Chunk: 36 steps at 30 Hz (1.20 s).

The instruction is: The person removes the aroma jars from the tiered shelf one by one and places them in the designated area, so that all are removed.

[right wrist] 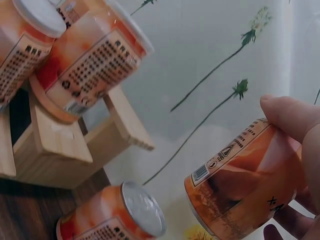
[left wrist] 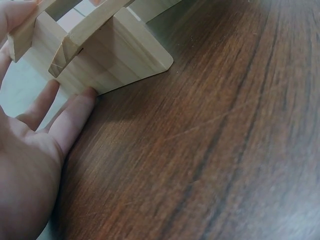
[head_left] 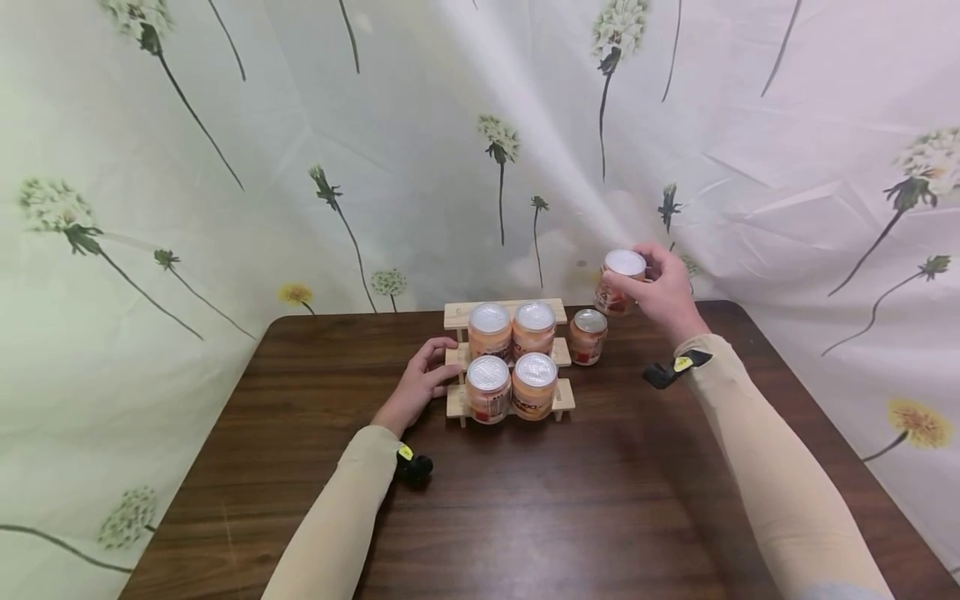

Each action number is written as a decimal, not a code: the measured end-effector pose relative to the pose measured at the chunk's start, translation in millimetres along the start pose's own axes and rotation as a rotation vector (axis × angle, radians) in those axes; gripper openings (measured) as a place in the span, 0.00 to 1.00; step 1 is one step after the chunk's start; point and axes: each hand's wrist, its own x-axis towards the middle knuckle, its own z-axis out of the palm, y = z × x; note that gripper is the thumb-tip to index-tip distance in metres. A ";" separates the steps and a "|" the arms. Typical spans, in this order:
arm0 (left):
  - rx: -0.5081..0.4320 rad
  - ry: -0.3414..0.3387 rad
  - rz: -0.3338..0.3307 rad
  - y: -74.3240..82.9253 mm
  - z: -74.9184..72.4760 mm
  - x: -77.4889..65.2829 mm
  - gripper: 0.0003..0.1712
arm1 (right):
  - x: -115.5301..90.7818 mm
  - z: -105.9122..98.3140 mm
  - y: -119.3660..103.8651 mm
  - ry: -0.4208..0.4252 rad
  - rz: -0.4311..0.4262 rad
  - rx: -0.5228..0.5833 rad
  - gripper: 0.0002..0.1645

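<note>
"So, what does the right hand (head_left: 663, 292) have?"

"A can (head_left: 615, 298), pinched between thumb and fingers, lid up. It is raised by the table's (head_left: 600, 483) far edge, towards the far right corner."

"And the left hand (head_left: 420, 382)?"

"Loosely open, its fingers touching the left end of the rack (head_left: 456, 406), with no can in its hold."

"Where does the rack stand?"

"Near the middle of the far edge. Its front step carries a front pair (head_left: 535, 398) of cans side by side; the middle step carries a rear pair (head_left: 491, 340), just behind."

"Anything beside it?"

"A loose can (head_left: 587, 340), upright on the table just off the rack's right end. Beyond the far edge hangs a dandelion-print cloth (head_left: 420, 167)."
</note>
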 end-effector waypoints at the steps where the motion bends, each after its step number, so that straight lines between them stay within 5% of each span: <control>1: -0.002 -0.002 0.001 0.2 0.1 -0.3 0.25 | 0.1 -0.7 2.6 0.007 -0.002 -0.005 0.30; 36: 0.013 0.002 0.001 0.9 0.4 -1.9 0.25 | -26.3 -0.5 86.2 -0.023 0.145 -0.132 0.38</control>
